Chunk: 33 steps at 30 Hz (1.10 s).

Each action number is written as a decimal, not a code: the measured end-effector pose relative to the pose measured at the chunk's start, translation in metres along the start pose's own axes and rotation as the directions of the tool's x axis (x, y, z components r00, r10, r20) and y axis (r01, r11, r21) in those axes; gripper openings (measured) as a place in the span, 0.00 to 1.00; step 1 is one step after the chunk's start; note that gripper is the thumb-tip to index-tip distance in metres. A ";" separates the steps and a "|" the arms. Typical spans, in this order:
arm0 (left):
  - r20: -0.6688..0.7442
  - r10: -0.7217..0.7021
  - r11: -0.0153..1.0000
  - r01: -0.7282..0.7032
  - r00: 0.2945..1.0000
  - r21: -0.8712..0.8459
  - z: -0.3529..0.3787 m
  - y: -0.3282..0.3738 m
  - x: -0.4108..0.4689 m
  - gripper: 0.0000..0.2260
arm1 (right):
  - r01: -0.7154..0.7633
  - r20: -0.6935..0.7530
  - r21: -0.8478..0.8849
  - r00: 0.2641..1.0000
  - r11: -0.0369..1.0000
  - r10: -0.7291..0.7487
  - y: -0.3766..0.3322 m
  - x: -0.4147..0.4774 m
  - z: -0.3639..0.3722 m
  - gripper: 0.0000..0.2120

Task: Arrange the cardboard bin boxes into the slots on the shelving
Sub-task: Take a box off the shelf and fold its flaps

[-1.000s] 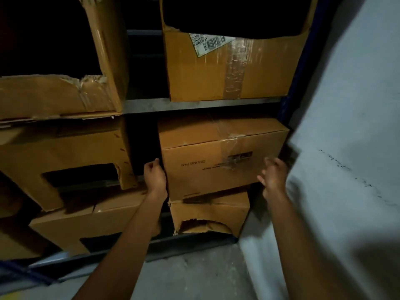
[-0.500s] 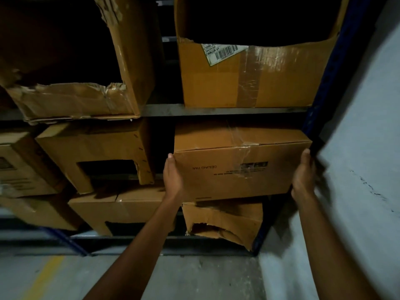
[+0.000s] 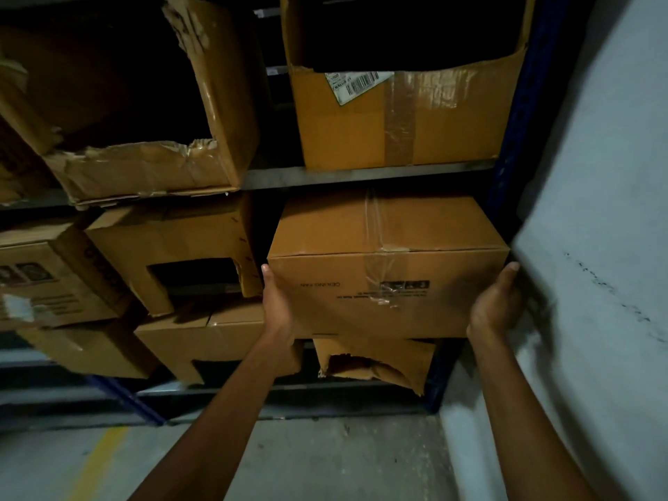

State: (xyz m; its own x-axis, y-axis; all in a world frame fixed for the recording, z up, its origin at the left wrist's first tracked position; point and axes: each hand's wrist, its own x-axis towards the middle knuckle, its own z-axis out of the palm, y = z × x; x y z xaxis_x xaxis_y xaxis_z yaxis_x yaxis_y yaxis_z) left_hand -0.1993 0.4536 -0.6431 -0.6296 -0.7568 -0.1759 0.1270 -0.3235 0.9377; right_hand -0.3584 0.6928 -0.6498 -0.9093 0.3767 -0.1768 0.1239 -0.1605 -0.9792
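Observation:
A sealed, taped cardboard box [image 3: 361, 269] with upside-down print sits in the right slot of the middle shelf level, its front sticking out toward me. My left hand [image 3: 276, 309] grips its left side, thumb up along the front corner and fingers hidden behind the side. My right hand [image 3: 497, 305] cups the lower right corner, squeezed between the box and the wall. The box rests on a torn bin box [image 3: 376, 359] below it.
The grey shelf rail [image 3: 361, 173] carries an open box with a barcode label [image 3: 397, 121] and a torn box [image 3: 144, 168]. A cut-out bin box [image 3: 173, 240] stands left of a dark gap. A blue upright [image 3: 513, 139] and white wall [image 3: 596, 175] close the right.
My right hand slid from the box's front face to its right side, then lower to the corner. The box now shows larger and further out of the slot; the view shifted left.

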 end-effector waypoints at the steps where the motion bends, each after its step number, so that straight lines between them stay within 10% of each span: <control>1: 0.004 0.013 1.000 -0.013 1.000 0.010 -0.003 0.002 -0.006 0.27 | 0.013 -0.004 -0.007 1.000 1.000 -0.013 0.002 -0.008 -0.005 0.33; 13: 0.026 0.013 1.000 -0.013 1.000 -0.012 -0.091 0.010 -0.086 0.28 | -0.005 -0.030 -0.048 1.000 0.999 0.003 0.004 -0.127 -0.085 0.27; 18: 0.038 -0.010 1.000 0.011 0.999 -0.016 -0.136 0.019 -0.138 0.26 | -0.065 -0.024 -0.084 0.998 0.994 0.063 0.018 -0.182 -0.129 0.39; 33: 0.082 0.158 0.979 -0.167 0.984 0.115 -0.190 0.055 -0.280 0.37 | 0.308 0.029 0.041 0.950 0.950 -0.309 -0.013 -0.312 -0.240 0.31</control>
State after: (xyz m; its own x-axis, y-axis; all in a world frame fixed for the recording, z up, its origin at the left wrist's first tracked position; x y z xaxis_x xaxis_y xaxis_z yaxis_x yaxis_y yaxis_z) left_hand 0.1299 0.5401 -0.5995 -0.6621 -0.7494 -0.0002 0.1414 -0.1251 0.9820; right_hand 0.0194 0.7963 -0.6062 -0.9142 0.3812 0.1379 -0.1788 -0.0740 -0.9811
